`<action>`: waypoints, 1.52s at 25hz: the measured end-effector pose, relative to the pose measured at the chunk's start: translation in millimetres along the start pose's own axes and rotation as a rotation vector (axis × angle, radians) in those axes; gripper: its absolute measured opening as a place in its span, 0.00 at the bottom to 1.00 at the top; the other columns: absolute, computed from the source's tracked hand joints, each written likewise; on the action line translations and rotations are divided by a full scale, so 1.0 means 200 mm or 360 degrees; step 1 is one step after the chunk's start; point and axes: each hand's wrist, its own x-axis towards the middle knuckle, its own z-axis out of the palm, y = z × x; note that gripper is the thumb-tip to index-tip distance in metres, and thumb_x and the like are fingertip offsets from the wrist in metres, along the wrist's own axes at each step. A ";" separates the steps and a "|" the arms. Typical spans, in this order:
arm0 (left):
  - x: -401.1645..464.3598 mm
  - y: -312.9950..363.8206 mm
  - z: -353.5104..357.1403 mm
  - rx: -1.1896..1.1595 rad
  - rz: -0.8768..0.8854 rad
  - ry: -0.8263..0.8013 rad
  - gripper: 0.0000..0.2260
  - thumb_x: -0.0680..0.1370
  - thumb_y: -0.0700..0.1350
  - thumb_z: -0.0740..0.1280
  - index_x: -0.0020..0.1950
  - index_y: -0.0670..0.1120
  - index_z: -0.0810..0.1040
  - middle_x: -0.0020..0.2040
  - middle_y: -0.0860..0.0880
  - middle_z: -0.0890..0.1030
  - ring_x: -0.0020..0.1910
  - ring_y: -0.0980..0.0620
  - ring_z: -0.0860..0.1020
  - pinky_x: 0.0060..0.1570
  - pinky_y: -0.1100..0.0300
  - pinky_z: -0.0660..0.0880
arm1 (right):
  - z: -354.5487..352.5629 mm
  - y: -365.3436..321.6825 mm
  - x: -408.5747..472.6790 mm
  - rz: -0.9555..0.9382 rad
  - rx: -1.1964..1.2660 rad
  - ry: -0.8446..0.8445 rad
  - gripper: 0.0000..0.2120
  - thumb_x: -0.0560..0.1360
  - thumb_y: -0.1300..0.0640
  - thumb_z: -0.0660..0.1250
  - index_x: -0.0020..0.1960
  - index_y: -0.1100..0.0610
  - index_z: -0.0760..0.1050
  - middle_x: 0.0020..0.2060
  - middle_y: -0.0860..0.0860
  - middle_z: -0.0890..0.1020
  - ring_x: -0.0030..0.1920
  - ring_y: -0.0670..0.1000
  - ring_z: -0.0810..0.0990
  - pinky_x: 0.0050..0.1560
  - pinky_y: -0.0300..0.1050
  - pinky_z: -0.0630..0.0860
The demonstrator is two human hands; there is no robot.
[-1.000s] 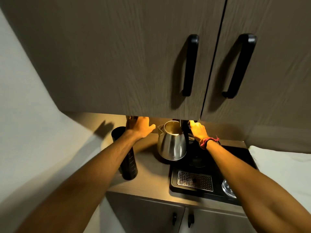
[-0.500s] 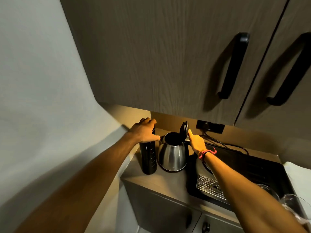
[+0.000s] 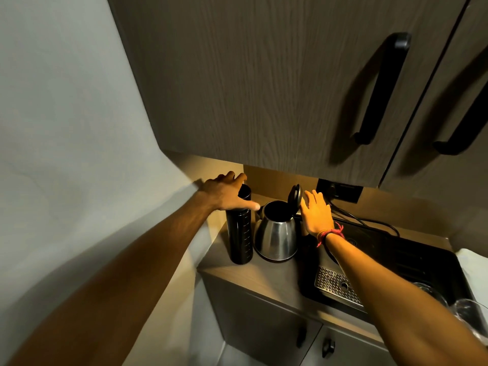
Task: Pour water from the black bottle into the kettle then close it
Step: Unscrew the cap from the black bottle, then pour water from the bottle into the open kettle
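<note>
A tall black bottle point(image 3: 239, 233) stands upright on the counter, close to the wall corner. My left hand point(image 3: 225, 192) is at its top: the thumb crosses the front and the spread fingers reach over the cap without closing. Just right of the bottle sits the steel kettle point(image 3: 276, 233), its black lid point(image 3: 295, 195) tipped up so the mouth is uncovered. My right hand point(image 3: 317, 212) is held flat with fingers up, right beside the raised lid and holding nothing.
An upper cabinet point(image 3: 264, 88) with black handles hangs low over the counter point(image 3: 264, 276). On the right lies a black tray point(image 3: 409, 260) with a metal drip grate point(image 3: 335, 286) and glasses point(image 3: 464, 310). A wall socket point(image 3: 340, 190) with cords is behind the kettle. The wall stands close on the left.
My left hand has loosened from gripping the bottle's top to spread fingers. My right hand has come off the lid and flattened beside it. The view has shifted left.
</note>
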 end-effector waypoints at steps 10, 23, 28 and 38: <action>-0.14 0.22 0.22 0.0098 0.0554 0.0852 0.32 0.76 0.72 0.55 0.63 0.46 0.70 0.56 0.45 0.76 0.47 0.47 0.79 0.33 0.56 0.74 | -0.02 0.02 0.02 -0.0048 -0.0448 -0.0069 0.29 0.81 0.46 0.46 0.80 0.53 0.47 0.80 0.54 0.45 0.80 0.58 0.42 0.77 0.64 0.46; -0.28 0.42 0.99 -0.0175 0.0015 -0.0320 0.37 0.73 0.61 0.71 0.74 0.45 0.61 0.72 0.44 0.68 0.67 0.38 0.71 0.57 0.44 0.76 | -0.05 -0.01 0.01 0.0057 -0.0499 -0.0176 0.30 0.81 0.44 0.45 0.80 0.53 0.48 0.80 0.55 0.45 0.80 0.59 0.42 0.77 0.65 0.45; -0.29 0.37 0.84 0.0276 0.0543 0.0684 0.30 0.76 0.68 0.59 0.61 0.42 0.69 0.55 0.43 0.74 0.51 0.44 0.74 0.42 0.51 0.73 | -0.03 0.02 0.02 0.0023 -0.0489 -0.0150 0.30 0.81 0.45 0.45 0.80 0.54 0.48 0.80 0.54 0.45 0.80 0.59 0.42 0.77 0.65 0.46; -0.19 0.16 0.58 -0.1812 -0.0734 0.0705 0.44 0.62 0.57 0.83 0.70 0.43 0.66 0.66 0.44 0.74 0.65 0.45 0.72 0.64 0.50 0.73 | -0.03 -0.01 0.01 0.0057 -0.0395 -0.0152 0.29 0.81 0.45 0.45 0.80 0.55 0.48 0.80 0.54 0.45 0.80 0.58 0.43 0.77 0.65 0.46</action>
